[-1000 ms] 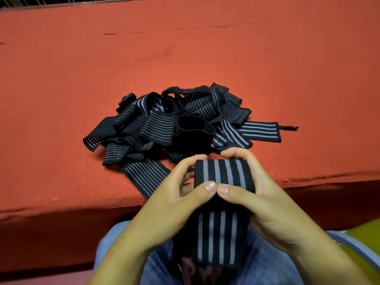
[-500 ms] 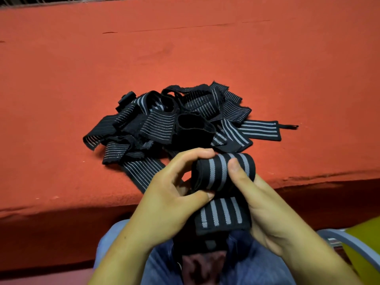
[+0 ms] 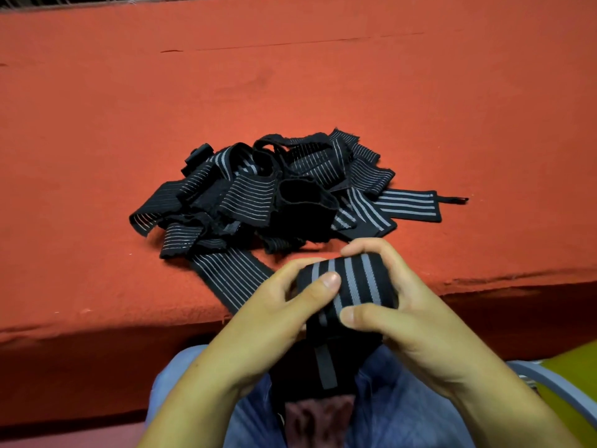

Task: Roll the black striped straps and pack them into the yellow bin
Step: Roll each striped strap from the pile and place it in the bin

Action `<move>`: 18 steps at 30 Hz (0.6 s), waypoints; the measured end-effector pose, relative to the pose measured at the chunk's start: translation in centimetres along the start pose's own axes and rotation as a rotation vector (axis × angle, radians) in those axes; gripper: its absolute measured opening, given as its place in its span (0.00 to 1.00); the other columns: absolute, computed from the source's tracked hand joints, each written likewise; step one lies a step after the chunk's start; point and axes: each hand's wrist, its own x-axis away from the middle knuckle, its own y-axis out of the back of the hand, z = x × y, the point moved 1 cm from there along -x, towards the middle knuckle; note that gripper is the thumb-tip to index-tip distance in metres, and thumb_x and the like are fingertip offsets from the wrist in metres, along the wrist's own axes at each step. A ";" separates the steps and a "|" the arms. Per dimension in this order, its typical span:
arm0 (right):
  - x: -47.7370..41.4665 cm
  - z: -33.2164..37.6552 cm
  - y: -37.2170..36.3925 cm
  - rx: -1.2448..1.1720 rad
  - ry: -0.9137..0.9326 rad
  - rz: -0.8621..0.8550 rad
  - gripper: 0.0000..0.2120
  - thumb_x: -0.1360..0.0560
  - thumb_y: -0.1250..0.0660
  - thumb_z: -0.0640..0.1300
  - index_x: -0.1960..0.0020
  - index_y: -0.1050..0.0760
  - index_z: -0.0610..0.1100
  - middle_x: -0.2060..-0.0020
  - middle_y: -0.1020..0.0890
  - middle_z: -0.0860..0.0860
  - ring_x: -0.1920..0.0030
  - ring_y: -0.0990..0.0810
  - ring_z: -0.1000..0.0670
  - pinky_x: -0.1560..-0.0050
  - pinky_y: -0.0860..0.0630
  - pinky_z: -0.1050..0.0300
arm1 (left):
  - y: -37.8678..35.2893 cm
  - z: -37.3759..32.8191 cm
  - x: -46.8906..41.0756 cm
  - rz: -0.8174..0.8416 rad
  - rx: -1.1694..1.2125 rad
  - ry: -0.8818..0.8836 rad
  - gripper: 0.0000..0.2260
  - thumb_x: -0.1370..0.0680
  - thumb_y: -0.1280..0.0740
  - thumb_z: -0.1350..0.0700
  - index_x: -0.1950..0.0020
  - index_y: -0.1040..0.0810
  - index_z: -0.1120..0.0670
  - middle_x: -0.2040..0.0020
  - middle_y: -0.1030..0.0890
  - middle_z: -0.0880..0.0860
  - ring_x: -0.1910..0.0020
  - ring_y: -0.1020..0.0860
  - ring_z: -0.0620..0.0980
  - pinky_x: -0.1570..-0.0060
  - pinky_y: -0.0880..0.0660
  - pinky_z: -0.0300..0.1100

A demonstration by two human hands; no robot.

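While both hands curl round it, the rolled strap (image 3: 352,282) sits just off the near edge of the red surface (image 3: 129,108), above the lap. The left hand (image 3: 277,305) pinches one end with thumb on top, and the right hand (image 3: 403,318) clasps the other. The roll's long axis runs left to right between them, with its grey stripes crossing it. Its loose tail (image 3: 326,367) hangs toward the person, so I judge the rolling unfinished. The pile of straps (image 3: 274,195) lies near the surface's near edge, just beyond the hands. The yellow bin (image 3: 575,376) shows at lower right, below the surface, nearer the right hand. No readable writing or brand shows.
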 end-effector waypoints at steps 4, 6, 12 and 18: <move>0.1 -0.2 0.1 0.031 0.018 0.013 0.35 0.36 0.26 0.37 0.34 0.26 0.62 0.43 0.16 0.46 0.45 0.15 0.46 0.40 0.20 0.44 | 0.5 0.3 -0.1 -0.057 0.018 -0.039 0.23 0.26 0.22 0.54 0.33 0.23 0.46 0.42 0.14 0.49 0.45 0.14 0.47 0.52 0.20 0.36; 0.1 -0.4 0.1 -0.018 0.016 0.000 0.37 0.36 0.23 0.43 0.32 0.27 0.64 0.39 0.16 0.47 0.39 0.16 0.45 0.34 0.22 0.45 | 0.5 0.5 0.0 -0.067 0.002 -0.082 0.27 0.28 0.21 0.58 0.31 0.25 0.47 0.39 0.15 0.50 0.42 0.15 0.49 0.46 0.20 0.38; 0.3 -0.5 -0.1 0.035 0.024 -0.046 0.29 0.30 0.24 0.55 0.31 0.28 0.64 0.38 0.15 0.50 0.37 0.16 0.48 0.30 0.25 0.42 | 0.2 0.4 0.0 -0.064 -0.036 -0.198 0.33 0.28 0.23 0.69 0.29 0.26 0.45 0.40 0.15 0.51 0.41 0.16 0.50 0.43 0.21 0.39; 0.5 -0.1 0.0 0.110 0.089 -0.143 0.22 0.26 0.25 0.53 0.34 0.25 0.54 0.43 0.14 0.50 0.41 0.15 0.50 0.35 0.22 0.45 | 0.1 0.3 -0.1 -0.065 -0.076 -0.214 0.29 0.26 0.22 0.61 0.30 0.26 0.43 0.38 0.16 0.48 0.39 0.17 0.49 0.44 0.21 0.39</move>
